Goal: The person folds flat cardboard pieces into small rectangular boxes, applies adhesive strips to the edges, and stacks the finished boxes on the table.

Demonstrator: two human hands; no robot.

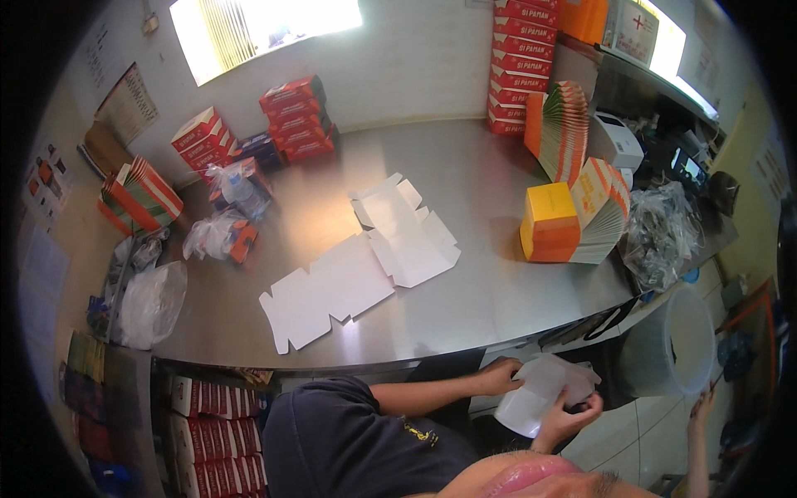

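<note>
Both my hands are beyond the front edge of the steel table, low and to the right of the middle. Between them is a white folding carton [544, 388], partly folded, with tabs at its far right end. My left hand [501, 376] grips its upper left side. The fingers of my right hand [571, 417] are closed on its lower right side. Two flat white carton blanks [332, 286] lie on the table, overlapping near its middle, with their cut flaps spread out.
The steel table [486, 311] bears red box stacks [295, 116], a tall red stack [521, 62], fanned orange-and-white cartons [602, 212], a yellow-orange box [550, 220] and plastic bags [664, 232]. A translucent bucket [677, 340] stands right; another person's hand [701, 404] is beside it. Red-white cartons [216, 432] fill a shelf below.
</note>
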